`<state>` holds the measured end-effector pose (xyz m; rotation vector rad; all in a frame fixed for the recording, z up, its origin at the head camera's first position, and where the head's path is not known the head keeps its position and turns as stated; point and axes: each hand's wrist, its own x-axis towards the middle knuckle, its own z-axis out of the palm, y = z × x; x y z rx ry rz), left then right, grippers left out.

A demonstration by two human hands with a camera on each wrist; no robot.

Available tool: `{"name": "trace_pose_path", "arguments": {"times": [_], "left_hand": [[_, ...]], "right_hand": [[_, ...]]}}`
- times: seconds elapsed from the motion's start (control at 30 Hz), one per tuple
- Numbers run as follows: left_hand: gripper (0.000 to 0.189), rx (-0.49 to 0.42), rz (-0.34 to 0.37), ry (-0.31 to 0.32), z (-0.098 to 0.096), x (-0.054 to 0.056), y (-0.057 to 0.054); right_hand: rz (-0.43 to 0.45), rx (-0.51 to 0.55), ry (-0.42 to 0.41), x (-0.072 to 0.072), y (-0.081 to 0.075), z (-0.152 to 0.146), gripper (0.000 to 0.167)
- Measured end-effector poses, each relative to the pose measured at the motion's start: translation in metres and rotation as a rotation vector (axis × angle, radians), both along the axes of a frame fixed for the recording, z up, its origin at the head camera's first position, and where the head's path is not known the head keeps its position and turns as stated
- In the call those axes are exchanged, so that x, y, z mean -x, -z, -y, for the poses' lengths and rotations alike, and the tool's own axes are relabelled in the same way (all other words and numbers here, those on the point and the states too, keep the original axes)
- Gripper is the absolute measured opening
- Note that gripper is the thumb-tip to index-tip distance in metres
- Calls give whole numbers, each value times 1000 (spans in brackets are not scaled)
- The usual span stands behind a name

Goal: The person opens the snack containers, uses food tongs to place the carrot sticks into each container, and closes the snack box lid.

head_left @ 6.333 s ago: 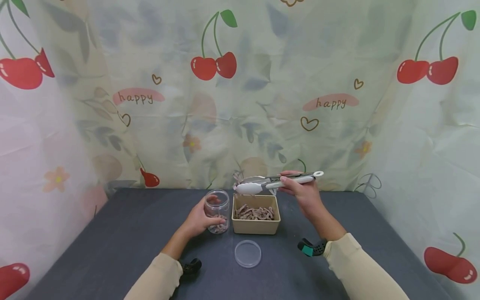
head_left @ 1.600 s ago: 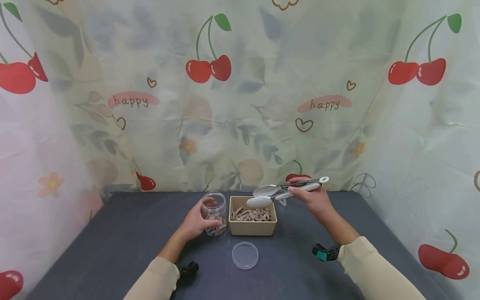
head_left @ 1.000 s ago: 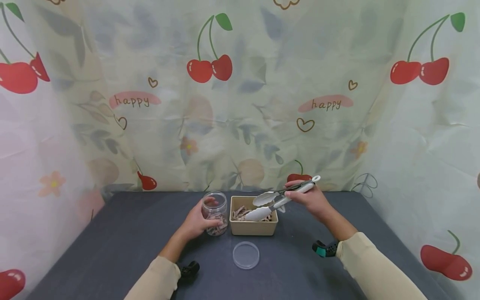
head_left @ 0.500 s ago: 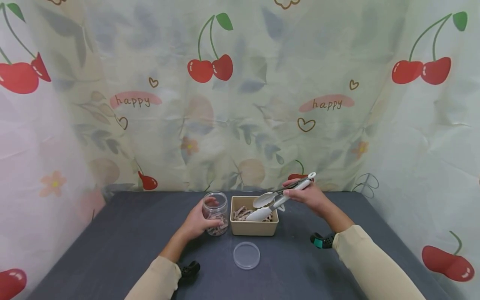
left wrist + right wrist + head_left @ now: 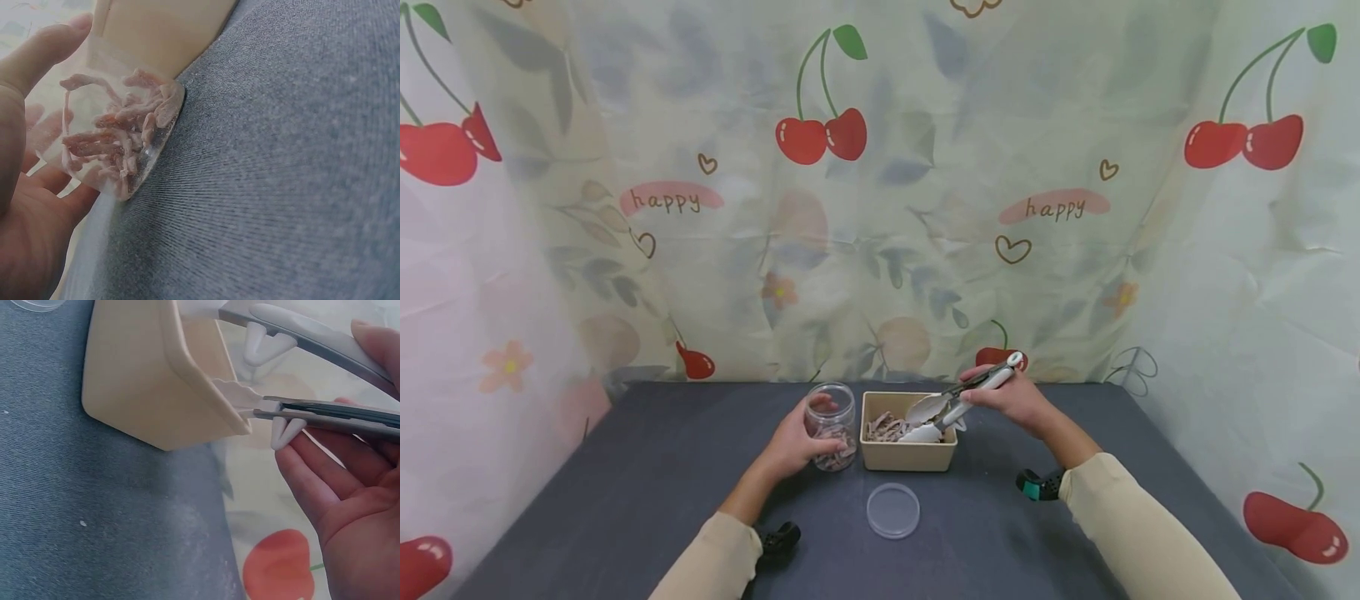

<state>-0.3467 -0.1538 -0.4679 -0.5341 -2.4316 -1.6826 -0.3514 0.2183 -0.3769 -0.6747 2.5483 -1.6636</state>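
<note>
My left hand (image 5: 796, 442) grips a clear, lidless jar (image 5: 831, 425) standing on the table. Brownish-pink dried strips (image 5: 119, 134) are heaped in the jar's lower part. To its right is a beige box (image 5: 908, 457) that holds more of these strips (image 5: 886, 427). From the right, my right hand (image 5: 1011, 398) holds white-and-metal tongs (image 5: 996, 377) by the arms. The tongs' white scalloped heads (image 5: 925, 408) are spread apart and reach down inside the box, among the strips. In the right wrist view the box wall hides most of the heads.
A round clear lid (image 5: 893, 511) lies flat on the dark cloth-covered table (image 5: 958, 554), in front of the box. Behind the table hangs a curtain (image 5: 880, 208) printed with cherries. Small pale crumbs (image 5: 83, 523) dot the cloth to the right of the box.
Earlier the tongs held strips above the box; later they were bare, and the jar shows more strips. Since then the tongs have come down into the box. The left hand stays on the jar.
</note>
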Motion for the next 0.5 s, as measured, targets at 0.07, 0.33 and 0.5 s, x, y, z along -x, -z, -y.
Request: {"name": "trace_pose_path", "arguments": {"times": [0.07,0.33,0.5], "left_hand": [[75,4,-6,-4,0,0,0],[76,13,0,-10,2,0,0],[75,32,-8,-18,1,0,1]], "right_hand": [[-9,-9,11,0,1,2,40],[-1,-26,68,-2,7,7,40],[8,-22,93,-4,4,12,42]]}}
